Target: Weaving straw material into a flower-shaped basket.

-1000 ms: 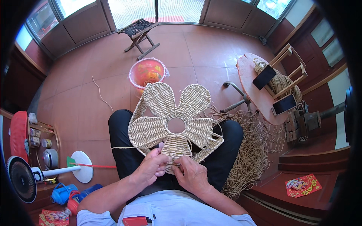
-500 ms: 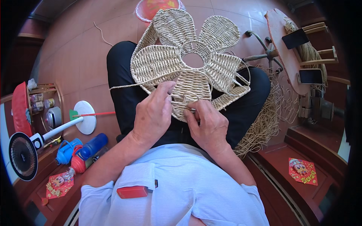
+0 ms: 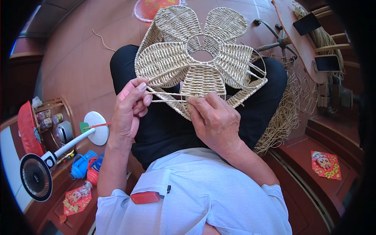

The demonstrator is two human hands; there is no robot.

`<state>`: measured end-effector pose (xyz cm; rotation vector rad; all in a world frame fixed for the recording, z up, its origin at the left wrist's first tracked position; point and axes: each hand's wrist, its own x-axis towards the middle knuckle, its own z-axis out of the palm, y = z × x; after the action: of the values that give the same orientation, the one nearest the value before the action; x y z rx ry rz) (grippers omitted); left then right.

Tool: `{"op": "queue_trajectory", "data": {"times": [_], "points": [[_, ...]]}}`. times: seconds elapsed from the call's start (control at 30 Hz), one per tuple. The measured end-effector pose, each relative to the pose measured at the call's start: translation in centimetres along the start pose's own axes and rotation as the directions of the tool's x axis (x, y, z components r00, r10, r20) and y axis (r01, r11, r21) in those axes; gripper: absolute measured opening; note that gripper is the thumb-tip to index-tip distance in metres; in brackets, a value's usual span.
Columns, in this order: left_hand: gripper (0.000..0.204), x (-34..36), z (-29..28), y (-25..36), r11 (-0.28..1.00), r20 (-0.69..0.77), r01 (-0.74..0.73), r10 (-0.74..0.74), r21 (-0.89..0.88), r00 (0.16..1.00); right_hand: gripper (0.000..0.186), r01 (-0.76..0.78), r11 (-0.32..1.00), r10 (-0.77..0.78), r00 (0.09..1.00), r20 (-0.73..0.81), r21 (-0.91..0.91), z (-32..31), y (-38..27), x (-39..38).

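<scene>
Cord (image 3: 167, 101) runs between hands (image 3: 217, 121) beside woven petal (image 3: 203, 81).

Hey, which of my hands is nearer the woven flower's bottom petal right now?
Right. Your right hand is at the lower edge of the bottom petal; your left hand is apart from it, off to its left, holding pale cord.

Floor (image 3: 84, 74) left of the left knee (image 3: 122, 64) passable, one loose cord (image 3: 102, 41) there. Strands (image 3: 168, 101) bar gap between left hand (image 3: 131, 103) and right hand (image 3: 217, 117). Basket (image 3: 160, 62) blocks ahead; rope pile (image 3: 284, 121) beside right knee (image 3: 276, 80).
</scene>
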<state>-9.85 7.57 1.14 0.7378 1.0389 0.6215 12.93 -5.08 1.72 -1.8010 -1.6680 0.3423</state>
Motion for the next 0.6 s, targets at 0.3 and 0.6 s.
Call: {"op": "queue_trajectory", "data": {"times": [0.3, 0.6], "points": [[0.020, 0.0, 1.8, 2.1, 0.828, 0.127, -0.136, 0.079, 0.544, 0.989, 0.018, 0.064, 0.998, -0.065, 0.993, -0.095, -0.014, 2.5, 0.7, 0.5], [0.022, 2.2, -27.6, 11.9, 0.981, -0.621, -0.187, 0.181, 0.056, 0.763, 0.020, 0.028, 1.000, -0.029, 0.990, -0.138, -0.008, 2.8, 0.8, 0.0]]}}
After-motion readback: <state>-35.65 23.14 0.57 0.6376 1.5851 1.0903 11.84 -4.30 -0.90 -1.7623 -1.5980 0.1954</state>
